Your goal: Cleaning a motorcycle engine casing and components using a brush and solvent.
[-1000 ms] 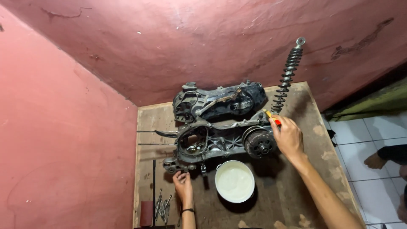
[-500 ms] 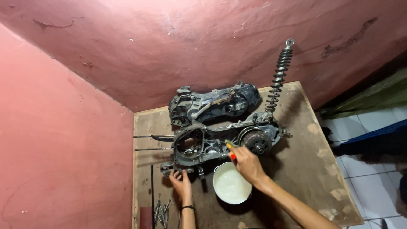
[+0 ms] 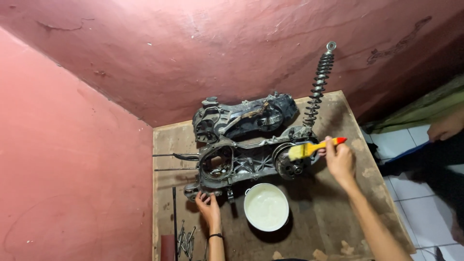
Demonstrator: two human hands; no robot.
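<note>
The right hand (image 3: 340, 159) is closed around the red handle of a paintbrush (image 3: 313, 148) — its long axis lies nearly level, yellow bristles pointing left from the grip onto the round hub at the right end of the engine crankcase (image 3: 246, 164). The left hand (image 3: 209, 207) rests with loosely curled fingers on the crankcase's lower left corner, holding nothing loose. The right hand is the nearer to the hub. Just below the crankcase sits one white bowl (image 3: 266, 207); behind it, one second casing cover (image 3: 244, 116); one coil shock absorber (image 3: 319, 84) rises from its right end — several bolts (image 3: 185, 238) lie below left.
</note>
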